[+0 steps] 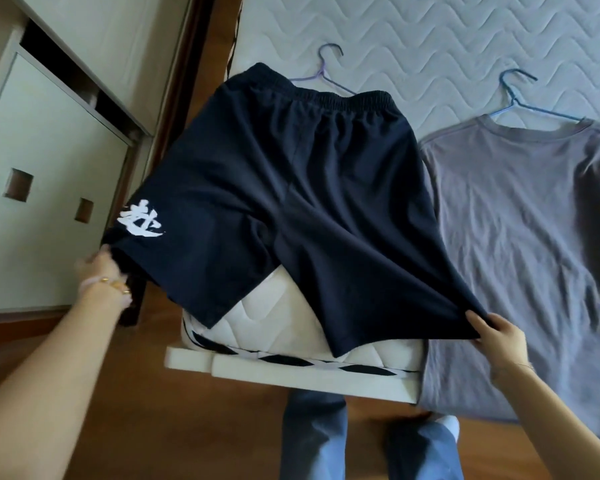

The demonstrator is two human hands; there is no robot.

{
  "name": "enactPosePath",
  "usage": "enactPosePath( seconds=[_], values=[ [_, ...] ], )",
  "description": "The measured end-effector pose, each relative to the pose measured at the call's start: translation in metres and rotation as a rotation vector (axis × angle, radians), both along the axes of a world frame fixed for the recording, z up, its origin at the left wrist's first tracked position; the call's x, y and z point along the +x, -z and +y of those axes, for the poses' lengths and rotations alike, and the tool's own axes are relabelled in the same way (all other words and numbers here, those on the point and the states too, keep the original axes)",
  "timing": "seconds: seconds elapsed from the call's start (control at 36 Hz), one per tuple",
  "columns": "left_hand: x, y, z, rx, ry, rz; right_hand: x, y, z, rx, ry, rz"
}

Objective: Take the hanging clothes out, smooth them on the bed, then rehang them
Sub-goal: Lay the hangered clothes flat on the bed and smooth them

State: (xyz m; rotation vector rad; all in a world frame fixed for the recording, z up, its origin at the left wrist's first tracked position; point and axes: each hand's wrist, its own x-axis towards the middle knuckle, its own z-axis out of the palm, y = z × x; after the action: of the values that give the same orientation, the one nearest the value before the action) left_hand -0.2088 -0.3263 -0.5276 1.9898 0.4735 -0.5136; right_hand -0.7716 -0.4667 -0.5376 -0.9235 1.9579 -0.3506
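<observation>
1. The navy shorts [291, 188] lay spread over the near corner of the mattress [430, 39], with the elastic waistband on the far side and both legs fanned toward the person. The leg on the left, with its white brush-style print [140, 220], hung out past the mattress edge.
2. The left hand [101, 271] held the outer hem corner of the printed leg. Its fingers were curled onto the cloth, though blur hid the exact grip. Gold and pale bracelets [115, 284] sat on that wrist.
3. The right hand [499, 337] pinched the outer hem corner of the other leg, with its fingers [478, 322] on top of the fabric, and drew that corner taut to a point.
4. Between the two legs, the quilted mattress corner showed bare above the white bed frame [291, 372].
5. A purple hanger [321, 76] lay on the mattress beyond the waistband, its lower part hidden under the shorts.
6. Just beside the shorts on the right, a grey T-shirt [534, 237] lay flat on a blue hanger [515, 98], and its hem draped over the bed's edge.
7. A pale cabinet [42, 150] stood to the left, and the person's jeans [312, 438] showed above the wooden floor [187, 427].
</observation>
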Motion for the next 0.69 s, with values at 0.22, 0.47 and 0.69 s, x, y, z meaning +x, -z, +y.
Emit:
enactPosePath(
  seconds=[0.22,0.47,0.69],
  values=[
    [-0.035,0.015,0.03,0.044,0.338,0.306,0.022,-0.001,0.004,0.051,0.39,-0.287],
    [-0.098,0.048,0.028,0.306,0.57,0.231,0.064,0.009,0.051,0.277,0.543,-0.615],
    [-0.12,0.035,0.033,0.326,0.212,0.289,0.121,0.01,0.066,0.3,0.549,-0.401]
  ],
)
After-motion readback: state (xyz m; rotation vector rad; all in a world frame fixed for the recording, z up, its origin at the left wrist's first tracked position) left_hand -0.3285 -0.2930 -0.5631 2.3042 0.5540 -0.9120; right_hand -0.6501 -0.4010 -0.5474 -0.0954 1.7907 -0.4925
